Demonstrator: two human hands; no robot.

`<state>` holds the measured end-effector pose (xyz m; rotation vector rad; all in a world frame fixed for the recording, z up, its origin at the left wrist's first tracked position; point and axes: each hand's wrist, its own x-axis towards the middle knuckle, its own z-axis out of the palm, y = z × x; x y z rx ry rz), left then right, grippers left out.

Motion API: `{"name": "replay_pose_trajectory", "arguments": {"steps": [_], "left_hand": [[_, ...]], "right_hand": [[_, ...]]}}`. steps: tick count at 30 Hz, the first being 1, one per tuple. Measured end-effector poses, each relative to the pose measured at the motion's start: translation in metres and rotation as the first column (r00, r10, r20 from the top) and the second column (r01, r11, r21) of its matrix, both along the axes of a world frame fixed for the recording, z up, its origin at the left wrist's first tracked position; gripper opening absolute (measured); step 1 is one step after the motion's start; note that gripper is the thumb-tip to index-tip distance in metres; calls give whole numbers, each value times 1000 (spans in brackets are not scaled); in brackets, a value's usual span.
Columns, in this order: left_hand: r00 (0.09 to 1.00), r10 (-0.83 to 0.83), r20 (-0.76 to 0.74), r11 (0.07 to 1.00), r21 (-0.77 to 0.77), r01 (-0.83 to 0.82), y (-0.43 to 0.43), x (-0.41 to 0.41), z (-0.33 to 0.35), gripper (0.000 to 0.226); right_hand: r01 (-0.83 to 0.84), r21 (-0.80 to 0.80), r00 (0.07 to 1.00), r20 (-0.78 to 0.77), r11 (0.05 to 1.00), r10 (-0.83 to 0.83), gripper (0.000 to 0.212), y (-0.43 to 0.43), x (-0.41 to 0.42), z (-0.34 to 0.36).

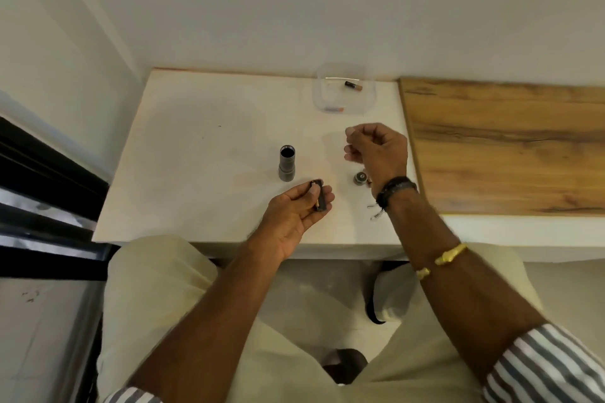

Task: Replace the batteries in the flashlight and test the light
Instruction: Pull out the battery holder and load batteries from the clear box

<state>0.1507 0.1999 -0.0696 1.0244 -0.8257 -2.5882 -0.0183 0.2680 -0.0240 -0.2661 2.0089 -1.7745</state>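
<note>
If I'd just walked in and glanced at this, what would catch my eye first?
Probably the two hands over the white table: the left hand holds a small dark battery holder, while the right hand hovers loosely curled. Between them the flashlight body stands upright and open, and a clear tub holding a battery sits behind.

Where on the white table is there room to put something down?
The widest bare patch is the table's left part, between its left edge and the flashlight body. The middle back, left of the clear tub, is bare too. It is crowded on the right, around the right hand and the cap.
</note>
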Motion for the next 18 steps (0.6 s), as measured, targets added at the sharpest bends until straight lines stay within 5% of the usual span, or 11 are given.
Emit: {"name": "replay_pose_trajectory", "arguments": {"steps": [5, 9, 18], "left_hand": [[999, 11, -50, 992, 127, -4, -4, -6, -1, 32], [998, 36, -42, 987, 159, -29, -6, -11, -3, 27], [995, 91, -30, 971, 226, -82, -13, -16, -3, 28]], "right_hand": [[-12, 231, 968, -240, 973, 69, 6, -48, -64, 8], [-66, 526, 824, -451, 848, 344, 12, -86, -104, 10], [-137, 923, 406, -280, 360, 870, 17, -135, -140, -5]]}}
